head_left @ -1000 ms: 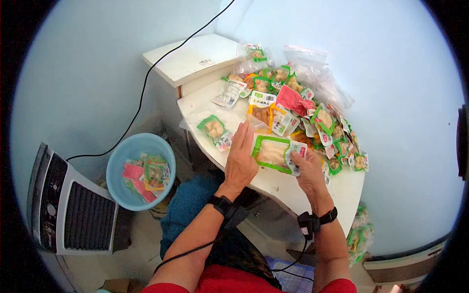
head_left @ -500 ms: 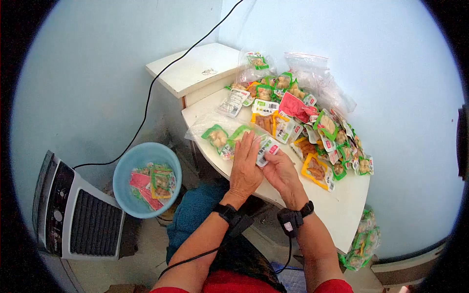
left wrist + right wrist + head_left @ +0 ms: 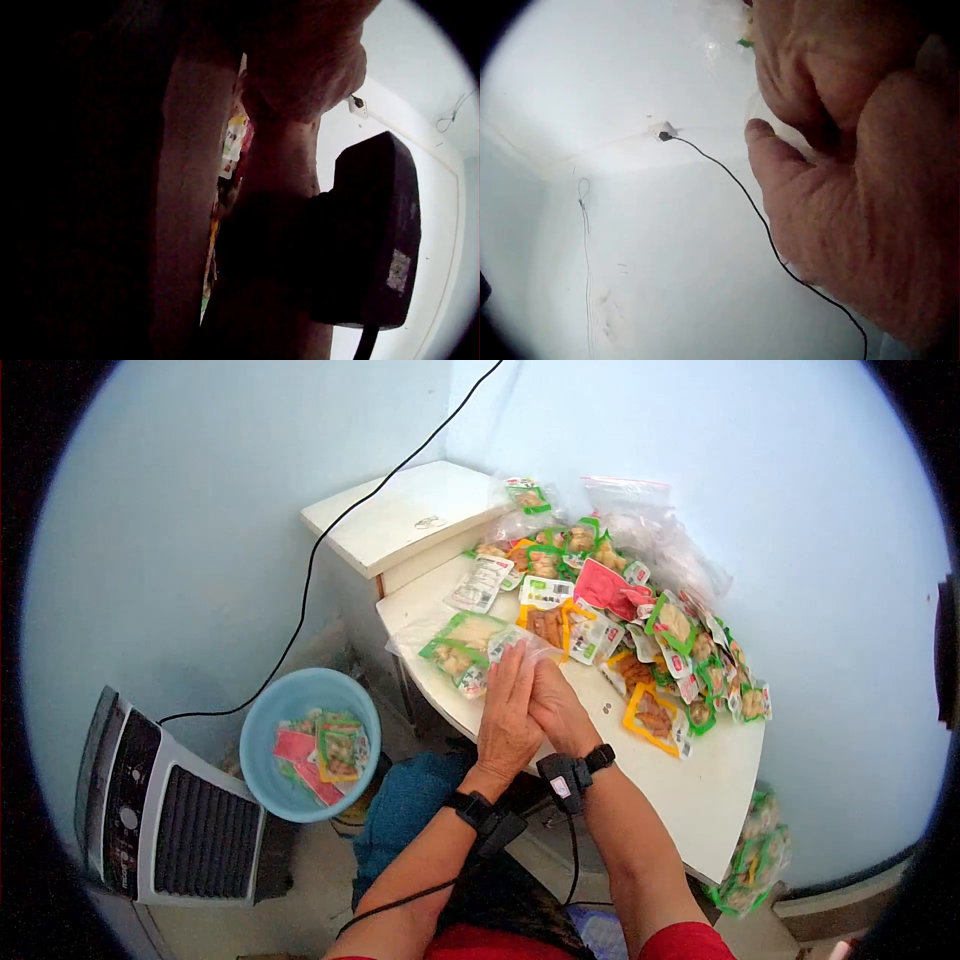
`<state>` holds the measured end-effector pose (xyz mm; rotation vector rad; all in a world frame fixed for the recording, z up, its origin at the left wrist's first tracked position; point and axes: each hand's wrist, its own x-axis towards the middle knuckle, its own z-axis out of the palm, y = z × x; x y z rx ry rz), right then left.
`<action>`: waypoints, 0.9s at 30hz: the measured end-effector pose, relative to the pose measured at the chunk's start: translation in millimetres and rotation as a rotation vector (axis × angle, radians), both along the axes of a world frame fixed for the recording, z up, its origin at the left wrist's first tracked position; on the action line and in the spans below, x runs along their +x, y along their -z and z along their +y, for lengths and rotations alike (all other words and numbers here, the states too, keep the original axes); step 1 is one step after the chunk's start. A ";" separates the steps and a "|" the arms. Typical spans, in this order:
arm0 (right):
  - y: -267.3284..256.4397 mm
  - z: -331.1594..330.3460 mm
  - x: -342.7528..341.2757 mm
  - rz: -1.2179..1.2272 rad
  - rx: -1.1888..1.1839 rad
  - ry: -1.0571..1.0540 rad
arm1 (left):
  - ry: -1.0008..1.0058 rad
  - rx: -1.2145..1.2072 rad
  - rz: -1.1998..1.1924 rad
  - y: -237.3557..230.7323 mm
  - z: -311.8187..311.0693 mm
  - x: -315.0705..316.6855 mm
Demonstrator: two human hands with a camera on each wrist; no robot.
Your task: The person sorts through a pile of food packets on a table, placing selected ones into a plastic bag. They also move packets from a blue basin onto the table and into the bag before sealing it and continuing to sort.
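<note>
In the head view, a clear plastic bag (image 3: 405,636) lies at the table's left edge with green-edged food packets inside. A pale, green-edged packet (image 3: 472,628) lies over another packet there, its white end beside the fingertips. My left hand (image 3: 507,725) has straight fingers laid over the bag's mouth. Against it is my right hand (image 3: 562,710), its fingertips hidden behind the left one, so its grip on the packet or bag cannot be told. The right wrist view shows the right hand (image 3: 847,180) with bent fingers; the left wrist view is mostly dark.
Many packets (image 3: 655,715) are heaped on the white table (image 3: 690,800) to the right and back, beside empty-looking plastic bags (image 3: 650,530). A blue basin (image 3: 262,760) with packets stands at left, near a grey-black appliance (image 3: 205,830). A black cable (image 3: 310,560) crosses the left side.
The pale packet has moved left, from between my hands into the bag area over the other packet. My right hand has moved left against my left hand. The whole view has shifted slightly.
</note>
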<state>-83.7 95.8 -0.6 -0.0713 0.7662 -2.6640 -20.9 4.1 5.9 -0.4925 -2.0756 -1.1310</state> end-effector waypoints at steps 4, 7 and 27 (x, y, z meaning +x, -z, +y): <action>-8.0 -4.7 1.7 0.029 0.262 0.070 | 0.017 0.033 -0.013 -4.6 2.3 1.8; -31.8 -0.2 19.7 0.053 0.616 0.160 | 0.029 0.057 -0.011 -3.6 0.6 2.1; -87.0 42.1 -100.1 0.844 2.248 0.266 | 0.063 0.042 -0.039 -4.7 -2.6 4.6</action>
